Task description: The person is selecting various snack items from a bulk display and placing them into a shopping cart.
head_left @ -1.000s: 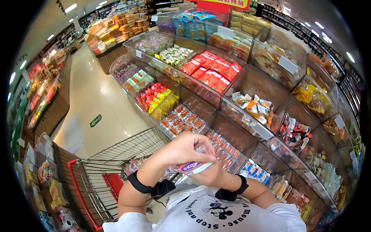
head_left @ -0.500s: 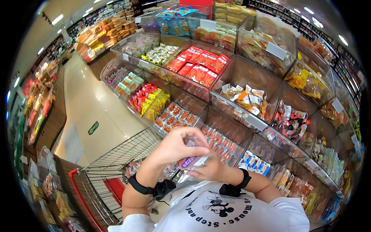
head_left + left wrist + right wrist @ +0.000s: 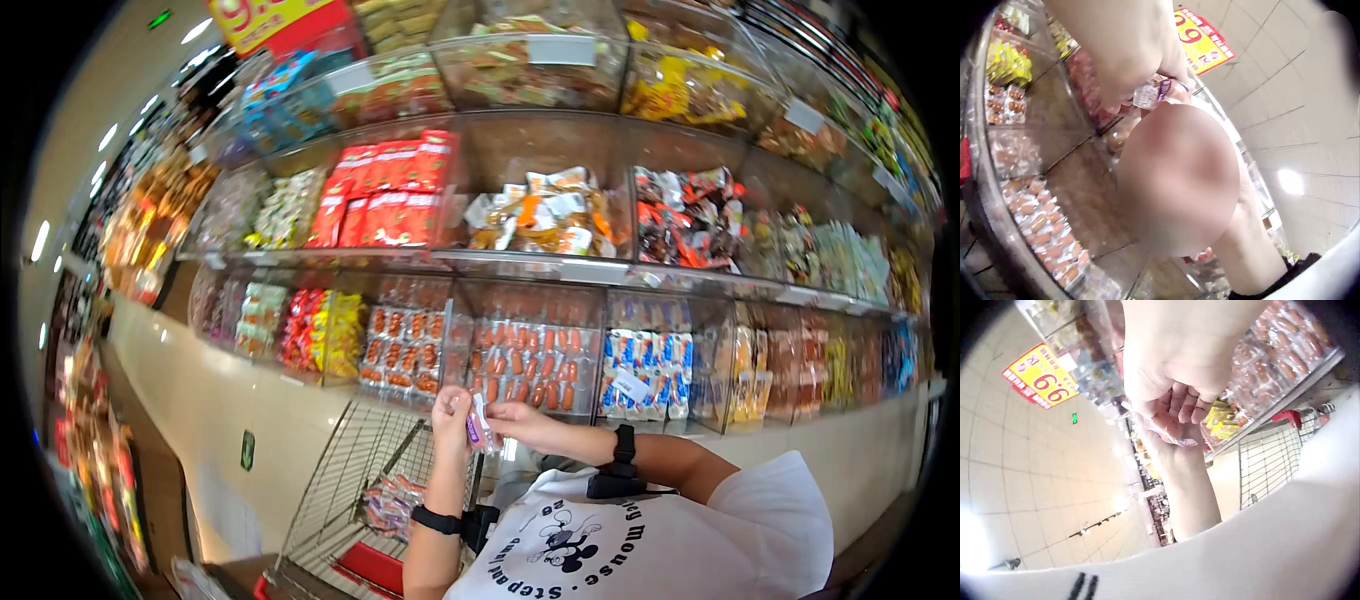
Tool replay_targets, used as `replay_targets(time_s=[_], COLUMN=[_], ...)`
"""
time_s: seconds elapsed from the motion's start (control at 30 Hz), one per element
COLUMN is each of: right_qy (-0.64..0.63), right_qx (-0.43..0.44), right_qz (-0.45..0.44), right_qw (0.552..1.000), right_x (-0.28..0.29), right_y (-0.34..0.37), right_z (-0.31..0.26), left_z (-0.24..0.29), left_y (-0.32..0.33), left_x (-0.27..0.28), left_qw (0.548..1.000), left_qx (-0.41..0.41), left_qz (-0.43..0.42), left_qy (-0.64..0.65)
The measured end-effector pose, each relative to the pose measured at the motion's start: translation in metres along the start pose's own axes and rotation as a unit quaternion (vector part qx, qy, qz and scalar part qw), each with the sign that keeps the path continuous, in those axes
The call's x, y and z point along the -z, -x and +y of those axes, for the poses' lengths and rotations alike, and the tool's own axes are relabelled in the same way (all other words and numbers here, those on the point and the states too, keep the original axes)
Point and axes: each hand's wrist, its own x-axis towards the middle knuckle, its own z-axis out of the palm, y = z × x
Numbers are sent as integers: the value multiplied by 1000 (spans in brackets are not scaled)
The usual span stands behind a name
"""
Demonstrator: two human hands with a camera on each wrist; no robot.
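A small clear snack packet (image 3: pixel 479 424) with a purple label and reddish-brown contents is held between both hands in front of the shirt. My left hand (image 3: pixel 451 408) grips its left side, while my right hand (image 3: pixel 522 424) pinches its right edge. In the left wrist view, the packet (image 3: pixel 1163 91) shows at the left hand's fingertips (image 3: pixel 1124 100), and a round blur covers much of what lies below. From the right wrist, curled fingers of the right hand (image 3: pixel 1179 362) are at the packet (image 3: pixel 1169 428), with the left hand (image 3: pixel 1169 459) behind it.
A shopping cart (image 3: pixel 335 480) holding several packets stands below the hands at left. Ahead, tiered clear bins hold packaged sausages (image 3: pixel 530 360), red packets (image 3: pixel 385 190) and blue-white packets (image 3: pixel 648 365). A tiled aisle (image 3: pixel 220 400) runs along the left.
The view has swung right, so the bins now face me squarely. Both hands remain on the packet, which is now held more upright and appears farther away.
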Motion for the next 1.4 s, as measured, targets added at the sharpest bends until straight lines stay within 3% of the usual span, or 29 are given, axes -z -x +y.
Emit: replay_targets(time_s=[0.03,0.07,0.17,0.27,0.33,0.4,0.5,0.53,0.63,0.67,0.73,0.77,0.8,0.9,0.97,1.0,1.03,1.07,1.23,1.27,1.3,1.37,1.4], right_qy=[3,-90,-52,55,212,421,378,400,536,631,447,339,346,439,372,289,214,240,320,322,332,353,367], right_qx=[-31,-24,-68,-16,-36,-90,-158,-147,-160,-219,-72,4,-135,-134,-97,-59,-85,-99,-120,-192,-185,-170,-161], right_qz=[-5,25,133,278,404,514,527,513,472,387,524,578,533,472,443,438,460,463,474,438,452,482,489], right_qw=[1000,995,987,959,889,742,744,745,682,636,722,742,761,753,810,849,858,847,812,817,807,783,775], right_x=[9,11,26,57,84,109,126,147,155,160,163,154,149,119,155,146,136,146,196,190,189,188,187], right_y=[0,5,14,7,-3,-9,-1,-1,-8,-13,-26,-33,-41,-79,-130,-144,-162,-177,-249,-245,-248,-254,-256], right_z=[12,20,32,60,86,97,97,124,135,139,149,139,125,67,99,87,72,77,118,101,103,106,107], left_z=[-15,-31,-75,-84,-87,-71,-66,-63,-34,-33,-31,-27,-24,-21,-20,-18,-16,-33,-41,-42,-56,-35,-42], left_y=[-4,-6,-15,-14,-12,-1,25,35,70,82,106,115,124,146,160,168,177,196,236,243,261,251,258], left_x=[7,12,19,23,36,48,97,114,138,153,185,191,193,208,211,209,213,247,242,241,256,219,224], left_qw=[999,997,989,980,982,977,972,967,949,947,944,937,931,911,901,896,890,888,889,890,892,875,880], left_qx=[33,69,30,50,69,112,99,99,142,144,146,141,134,153,154,143,132,194,155,163,150,201,187], left_qz=[12,26,8,41,58,71,99,113,205,219,248,280,311,362,374,375,375,354,384,376,362,399,404], left_qy=[2,-12,-143,-187,-167,-164,-191,-208,-194,-184,-164,-152,-138,-128,-160,-191,-223,-220,-194,-200,-223,-185,-164])
